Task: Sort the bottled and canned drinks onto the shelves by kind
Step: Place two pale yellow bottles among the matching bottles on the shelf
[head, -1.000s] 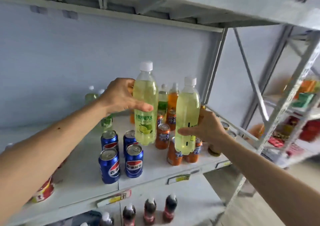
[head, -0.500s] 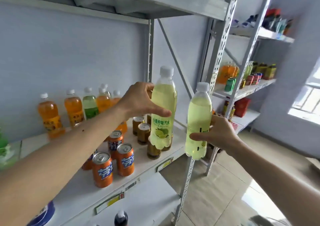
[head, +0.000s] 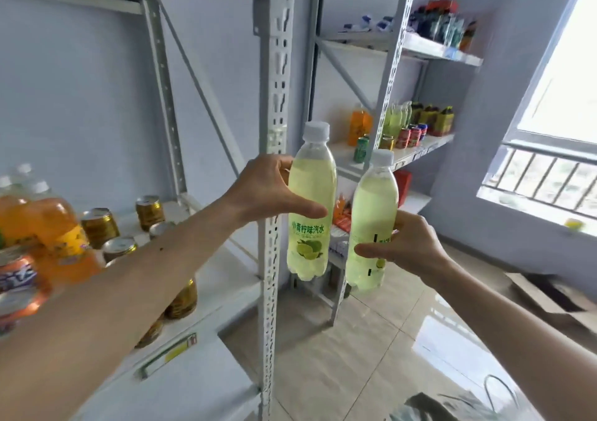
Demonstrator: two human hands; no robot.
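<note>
Each hand carries one lime soda in mid-air, clear of any shelf: the left hand [head: 268, 191] has its grip wrapped around the upper body of the left bottle [head: 311, 207], thumb across the front just above the label, and the right hand [head: 408, 243] is closed around the lower half of the right bottle [head: 373, 226], which hangs a little lower, at about 4 o'clock from the first. Both bottles are upright and just beside each other without clearly touching, in front of the perforated post [head: 274, 104]. The step in hand looks like carrying the pair to where their kind belongs; pale green bottles [head: 395, 118] already stand on the far shelf [head: 420, 152] at about 1 o'clock, so that seems the likely target. To do it well, keep both upright, swing them past the post without knocking it, and set them down one at a time beside the matching bottles, base first, avoiding the small cans [head: 410, 136] at the front edge. The left grip sits high, so that bottle may swing; steadying it before release would help. Compared with half a second ago, the view has turned further right: the near shelf with gold cans [head: 148, 209] and orange bottles [head: 55, 226] has slid to 9 o'clock, the far shelf and window [head: 562, 97] are larger, and the bottles have passed beyond the post, with both holds unchanged.
</note>
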